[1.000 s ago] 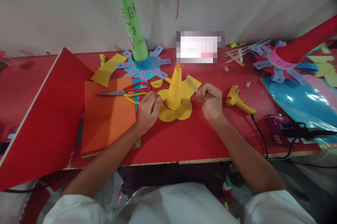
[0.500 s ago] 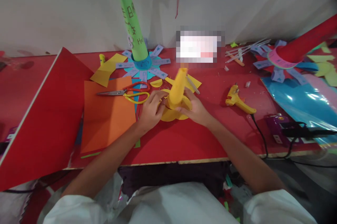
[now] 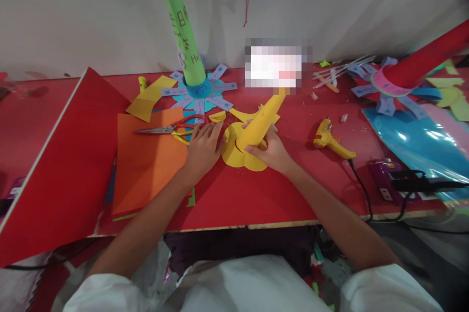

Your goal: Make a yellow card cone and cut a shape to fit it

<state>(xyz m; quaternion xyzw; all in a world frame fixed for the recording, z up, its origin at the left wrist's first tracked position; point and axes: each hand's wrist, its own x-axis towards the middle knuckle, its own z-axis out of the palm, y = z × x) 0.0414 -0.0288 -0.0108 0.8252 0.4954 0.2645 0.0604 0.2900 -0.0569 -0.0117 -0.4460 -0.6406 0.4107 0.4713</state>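
A yellow paper cone [image 3: 263, 119] leans to the right, its lower end in the round hole of a yellow flower-shaped paper base [image 3: 232, 153] flat on the table. My right hand [image 3: 276, 153] is wrapped round the cone's lower part, thumb in front and fingers partly hidden behind. My left hand [image 3: 205, 148] lies palm down by the base's left edge, fingers stretched and slightly bent, holding nothing. Beside it, partly covered by it, are scissors [image 3: 161, 130] with red and yellow handles, resting on orange paper sheets [image 3: 146, 165].
Yellow paper scraps [image 3: 244, 115] lie behind the base. A green paper tube [image 3: 185, 33] stands on a petalled base at the back. To the right are a yellow glue gun [image 3: 333, 140] with its cord, a purple box [image 3: 384, 180] and a red paper tube [image 3: 428, 58]. A red board [image 3: 73, 156] slants at left.
The cone has tipped from nearly upright to leaning right, with my right hand now round it. My left hand has let go of the base and moved left over the scissors' handles.
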